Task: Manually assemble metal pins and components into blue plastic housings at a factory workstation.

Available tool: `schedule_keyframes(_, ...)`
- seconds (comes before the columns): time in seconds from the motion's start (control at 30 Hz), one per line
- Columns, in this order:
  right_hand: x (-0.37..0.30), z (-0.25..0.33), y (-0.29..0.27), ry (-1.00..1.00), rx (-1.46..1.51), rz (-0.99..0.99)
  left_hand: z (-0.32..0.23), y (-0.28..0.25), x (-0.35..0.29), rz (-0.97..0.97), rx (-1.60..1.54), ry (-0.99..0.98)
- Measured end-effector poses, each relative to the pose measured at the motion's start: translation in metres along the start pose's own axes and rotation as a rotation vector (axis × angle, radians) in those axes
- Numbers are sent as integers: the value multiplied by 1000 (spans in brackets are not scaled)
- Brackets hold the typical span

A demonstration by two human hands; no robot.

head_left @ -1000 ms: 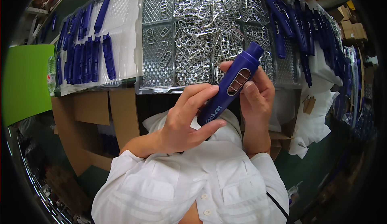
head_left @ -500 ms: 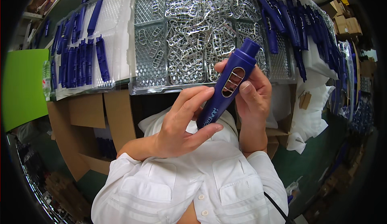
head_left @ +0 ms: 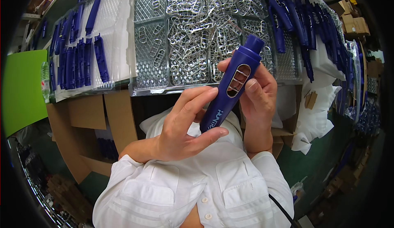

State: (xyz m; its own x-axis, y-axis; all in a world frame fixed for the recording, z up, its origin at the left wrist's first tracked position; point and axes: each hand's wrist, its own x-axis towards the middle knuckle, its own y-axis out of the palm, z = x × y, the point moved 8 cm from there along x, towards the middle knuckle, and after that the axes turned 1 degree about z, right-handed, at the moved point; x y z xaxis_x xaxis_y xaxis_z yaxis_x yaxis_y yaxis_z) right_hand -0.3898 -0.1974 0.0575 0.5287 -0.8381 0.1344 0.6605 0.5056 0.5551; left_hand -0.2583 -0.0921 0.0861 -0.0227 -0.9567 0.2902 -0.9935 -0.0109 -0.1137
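A blue plastic handle-shaped housing (head_left: 225,100) is held aslant in front of my chest, its narrower round end up to the right. An oval window in it carries a silver barred frame (head_left: 238,80). My right hand (head_left: 259,94) is closed round the upper part, thumb beside the window and fingers behind. My left hand (head_left: 182,121) grips the lower part, fingertips on its left edge and thumb across the lower end. Just beyond, many loose silver metal frames (head_left: 188,43) like the one in the window lie heaped in a clear compartmented tray (head_left: 151,74).
At the left, blue half shells (head_left: 78,63) lie in rows on a clear tray with white sheets. More blue housings (head_left: 287,18) are piled at the right. An open cardboard box (head_left: 88,113) stands below the table edge, and white foam sheet (head_left: 318,117) hangs at the right.
The housing has turned slightly more upright in my hands, its upper end shifting a little up. My grip is otherwise the same.
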Motion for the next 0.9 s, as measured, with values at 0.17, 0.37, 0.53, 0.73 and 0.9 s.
schedule_keyframes(0.17,0,-1,-1,0,-6,1,-1,0,0,8,7,0)
schedule_keyframes(0.37,1,-2,-4,-7,-17,9,-1,1,1,-4,24,10)
schedule_keyframes(0.53,1,-4,-4,14,4,7,-1,1,1,-8,13,2)
schedule_keyframes(0.73,0,-8,-8,83,-70,-33,4,-1,0,-7,-27,-45)
schedule_keyframes(0.9,2,-5,-6,107,-69,-65,8,0,1,-21,-72,-70)
